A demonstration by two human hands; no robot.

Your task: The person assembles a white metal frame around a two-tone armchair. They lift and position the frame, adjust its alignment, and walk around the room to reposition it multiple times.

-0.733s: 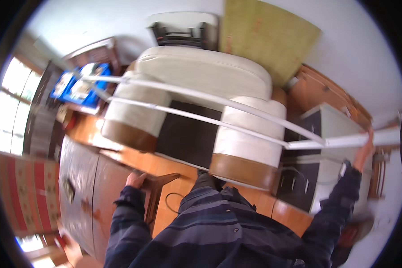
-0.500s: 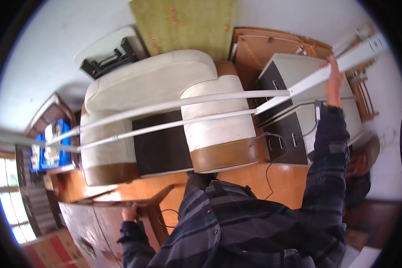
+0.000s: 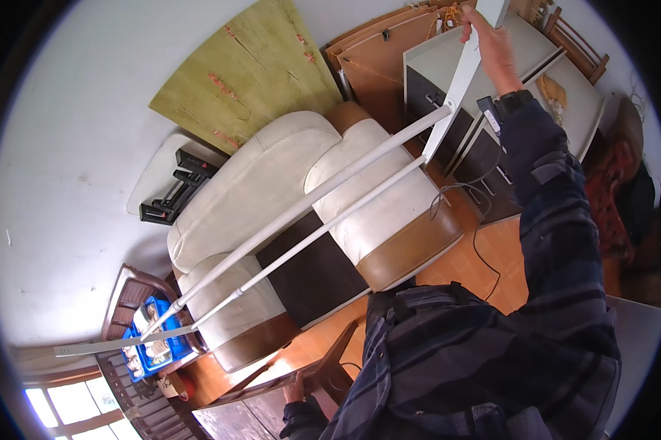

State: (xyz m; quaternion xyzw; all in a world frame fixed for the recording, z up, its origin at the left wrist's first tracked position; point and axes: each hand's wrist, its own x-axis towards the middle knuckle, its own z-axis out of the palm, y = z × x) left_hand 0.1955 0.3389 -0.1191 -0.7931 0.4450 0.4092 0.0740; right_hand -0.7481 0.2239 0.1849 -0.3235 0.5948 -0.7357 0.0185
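A long white metal frame (image 3: 374,156), two parallel tubes joined by a flat bar at each end, hangs slantwise above a cream and brown sofa (image 3: 250,180). My right hand (image 3: 492,57) is closed round the flat bar at its upper right end, arm stretched out over the pale cabinet. The frame's other end reaches down left, in front of a blue crate (image 3: 156,356). At the lower edge my left hand (image 3: 295,390) grips the rim of a worn wooden table (image 3: 231,421); its fingertips are partly hidden.
A greenish board (image 3: 250,73) leans on the wall behind the sofa. At right stands a cabinet with dark drawer fronts (image 3: 484,176); a cable (image 3: 484,249) trails from there to the floor. A brown chair (image 3: 118,308) bears the crate, and a dark red seat (image 3: 609,198) stands right.
My view has tilted, so the room appears turned. In the picture the frame's right end sits higher and its left end lower. Both hands keep their holds.
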